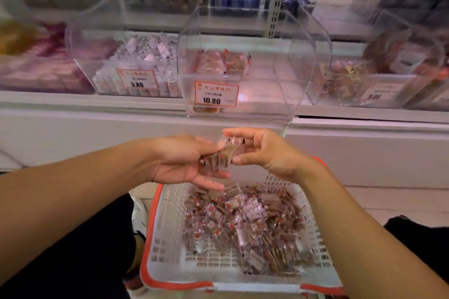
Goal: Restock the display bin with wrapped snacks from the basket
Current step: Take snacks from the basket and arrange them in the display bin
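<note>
A white mesh basket [167, 238] with a red rim sits low in front of me, holding a heap of clear-wrapped brown snacks [245, 223]. Above it, my left hand [179, 160] and my right hand [262, 150] meet and together hold a small bunch of the same wrapped snacks [218, 159]. My left palm faces up under the bunch; my right thumb and fingers pinch its upper end. The clear display bin [252, 94] with a 10.80 price tag [215, 93] stands on the shelf straight ahead, its lid raised, with a few packs at the back left.
Clear bins flank the target: one tagged 9.80 [136, 75] to the left, another with brown snacks [352, 85] to the right. More bins fill the upper shelf. A white shelf front [97, 133] runs below. Dark clothing lies on either side of the basket.
</note>
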The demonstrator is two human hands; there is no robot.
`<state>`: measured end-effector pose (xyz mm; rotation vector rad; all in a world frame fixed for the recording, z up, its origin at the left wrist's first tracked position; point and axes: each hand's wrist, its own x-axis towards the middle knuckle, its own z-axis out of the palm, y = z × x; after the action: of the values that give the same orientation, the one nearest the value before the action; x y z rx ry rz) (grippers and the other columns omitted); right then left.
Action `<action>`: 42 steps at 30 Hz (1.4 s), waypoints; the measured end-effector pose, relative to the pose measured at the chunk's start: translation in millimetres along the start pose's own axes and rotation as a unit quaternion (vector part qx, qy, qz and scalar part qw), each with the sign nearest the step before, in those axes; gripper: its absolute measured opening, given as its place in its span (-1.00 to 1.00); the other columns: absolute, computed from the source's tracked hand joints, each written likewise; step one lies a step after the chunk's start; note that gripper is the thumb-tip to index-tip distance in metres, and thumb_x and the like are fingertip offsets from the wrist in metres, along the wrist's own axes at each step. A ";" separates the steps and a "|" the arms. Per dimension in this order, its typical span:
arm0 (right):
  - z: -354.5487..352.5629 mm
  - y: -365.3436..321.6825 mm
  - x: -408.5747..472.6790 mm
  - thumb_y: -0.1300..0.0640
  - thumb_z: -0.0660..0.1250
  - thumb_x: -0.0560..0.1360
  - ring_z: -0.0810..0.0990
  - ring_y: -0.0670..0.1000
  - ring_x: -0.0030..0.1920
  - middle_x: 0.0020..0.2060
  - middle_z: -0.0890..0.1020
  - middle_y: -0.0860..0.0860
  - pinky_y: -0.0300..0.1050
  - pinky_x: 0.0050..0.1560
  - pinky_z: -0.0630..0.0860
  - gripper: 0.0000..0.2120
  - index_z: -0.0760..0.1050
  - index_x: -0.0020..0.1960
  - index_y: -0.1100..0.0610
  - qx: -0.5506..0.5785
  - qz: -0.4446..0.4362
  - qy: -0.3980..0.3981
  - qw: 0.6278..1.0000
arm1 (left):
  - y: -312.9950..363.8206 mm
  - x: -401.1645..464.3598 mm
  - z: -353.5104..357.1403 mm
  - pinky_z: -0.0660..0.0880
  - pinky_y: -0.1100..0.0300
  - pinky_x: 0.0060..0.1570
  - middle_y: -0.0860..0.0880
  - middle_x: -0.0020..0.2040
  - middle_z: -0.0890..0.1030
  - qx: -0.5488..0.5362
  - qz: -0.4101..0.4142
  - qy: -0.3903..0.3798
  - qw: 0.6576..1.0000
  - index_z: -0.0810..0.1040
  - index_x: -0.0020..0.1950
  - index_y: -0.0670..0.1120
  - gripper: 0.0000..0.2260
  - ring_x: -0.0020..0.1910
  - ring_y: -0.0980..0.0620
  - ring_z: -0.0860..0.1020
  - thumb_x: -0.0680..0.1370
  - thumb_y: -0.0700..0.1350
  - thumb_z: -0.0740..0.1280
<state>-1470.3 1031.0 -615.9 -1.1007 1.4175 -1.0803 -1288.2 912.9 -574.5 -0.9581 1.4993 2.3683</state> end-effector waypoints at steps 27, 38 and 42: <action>8.1 -119.0 -26.3 0.15 0.41 0.54 0.63 -0.05 0.15 0.19 0.59 -0.13 0.07 0.19 0.55 -0.48 0.32 0.42 -0.08 -0.214 -0.176 0.158 0.948 | 76.7 -13.0 65.6 0.43 0.13 -0.33 -0.12 -0.12 0.68 -0.067 0.297 0.198 0.932 0.53 0.08 -0.10 -0.73 -0.27 -0.01 0.55 0.68 0.05 0.14; -75.1 -186.7 61.1 0.10 0.57 0.37 0.59 -0.11 -0.17 -0.20 0.66 -0.08 -0.23 -0.22 0.45 -0.78 0.62 -0.03 0.02 -0.351 -0.012 0.230 0.907 | 153.6 -11.0 -10.9 0.38 0.33 -0.12 0.11 -0.02 0.52 0.467 0.481 0.412 0.618 0.48 0.07 0.04 -0.89 -0.08 0.19 0.48 0.59 0.03 0.29; -93.3 -154.7 115.1 0.19 0.56 0.38 0.58 0.07 0.05 -0.03 0.61 0.05 -0.08 -0.01 0.50 -0.77 0.58 -0.02 0.11 -0.405 0.140 0.185 0.884 | 148.7 3.1 -34.7 0.39 0.19 0.09 0.06 0.14 0.50 0.663 0.389 0.340 0.542 0.47 0.20 0.06 -0.78 0.11 0.07 0.46 0.56 0.03 0.32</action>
<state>-1559.4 895.7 -475.8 -1.2236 2.3753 -0.4767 -1345.4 811.7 -475.5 -0.6965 3.5135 0.0820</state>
